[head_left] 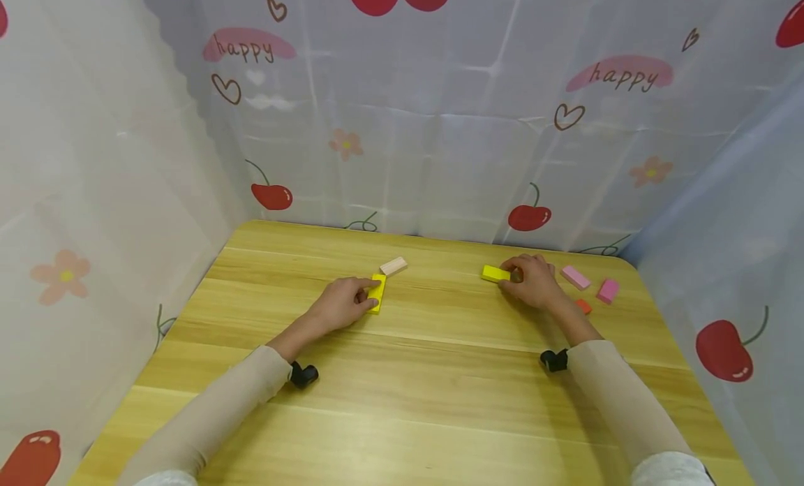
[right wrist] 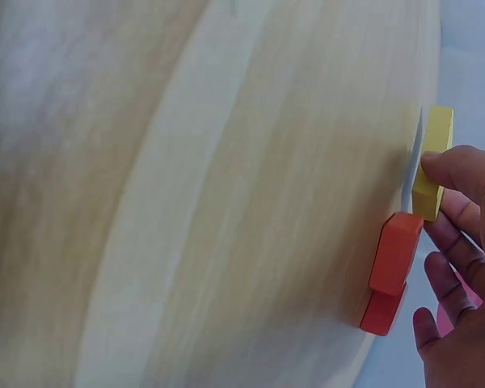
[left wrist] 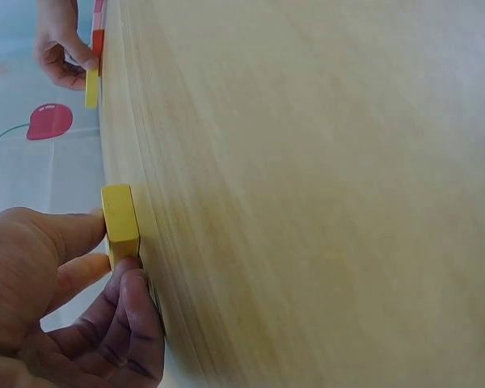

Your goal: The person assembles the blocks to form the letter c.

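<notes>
On the left of the table, my left hand [head_left: 342, 303] pinches a yellow block [head_left: 378, 295] between thumb and fingers. The left wrist view shows the same yellow block [left wrist: 120, 220] from its end. Just beyond it lies a plain wooden block [head_left: 393, 265]. Farther right, my right hand [head_left: 534, 280] grips a second yellow block [head_left: 495, 274] by its right end. In the right wrist view this yellow block [right wrist: 433, 166] sits between thumb and fingers, apart from the table's surface or barely over it; I cannot tell which.
Right of the right hand lie a light pink block [head_left: 575, 277] and a darker pink block [head_left: 608, 290]. An orange-red block [head_left: 583, 306] is partly hidden by the right forearm; the right wrist view shows red blocks [right wrist: 396, 252] close together. A printed curtain [head_left: 427, 165] borders the wooden table [head_left: 408, 416].
</notes>
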`<state>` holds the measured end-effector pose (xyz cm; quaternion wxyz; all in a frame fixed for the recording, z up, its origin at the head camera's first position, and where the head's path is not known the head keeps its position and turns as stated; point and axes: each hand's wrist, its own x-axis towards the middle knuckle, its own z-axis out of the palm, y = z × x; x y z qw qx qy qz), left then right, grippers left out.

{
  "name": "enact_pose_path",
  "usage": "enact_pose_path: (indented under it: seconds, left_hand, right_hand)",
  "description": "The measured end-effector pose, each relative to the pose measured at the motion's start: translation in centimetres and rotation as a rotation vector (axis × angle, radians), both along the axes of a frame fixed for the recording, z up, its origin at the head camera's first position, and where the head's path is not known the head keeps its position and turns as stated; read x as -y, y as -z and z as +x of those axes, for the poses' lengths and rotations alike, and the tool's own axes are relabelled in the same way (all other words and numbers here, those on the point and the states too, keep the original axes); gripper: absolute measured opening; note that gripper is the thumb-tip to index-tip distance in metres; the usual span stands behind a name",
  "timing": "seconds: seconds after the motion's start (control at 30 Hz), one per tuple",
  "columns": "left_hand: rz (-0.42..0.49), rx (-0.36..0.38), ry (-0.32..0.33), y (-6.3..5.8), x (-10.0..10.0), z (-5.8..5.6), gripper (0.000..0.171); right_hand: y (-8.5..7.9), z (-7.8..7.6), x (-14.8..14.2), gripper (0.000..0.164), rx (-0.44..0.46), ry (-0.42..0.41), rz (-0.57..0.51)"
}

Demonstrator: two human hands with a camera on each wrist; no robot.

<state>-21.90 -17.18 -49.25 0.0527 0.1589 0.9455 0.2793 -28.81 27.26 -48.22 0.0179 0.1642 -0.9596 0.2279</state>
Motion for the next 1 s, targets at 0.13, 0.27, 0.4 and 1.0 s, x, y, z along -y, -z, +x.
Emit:
enact_pose_path:
  seconds: [0.13,0.27,0.4,1.0]
  left_hand:
    - [0.006,0.003,0.003,0.0,0.0,0.0,0.046]
    - [0.006,0.001,0.01,-0.1,0.0,-0.1,0.046]
    - [0.006,0.001,0.011,0.0,0.1,0.0,0.046]
    - [0.013,-0.005,0.009,0.1,0.2,0.0,0.046]
  right_hand:
    - [0.1,-0.1,0.4,0.036,-0.016,-0.011,-0.006]
    - [0.1,0.0,1.0,0.035,-0.02,-0.028,-0.018]
    - [0.1,-0.1,1.9,0.036,-0.027,-0.06,-0.038]
    - [0.4,-1.5,5.5,0.038,0.024,-0.079,-0.066]
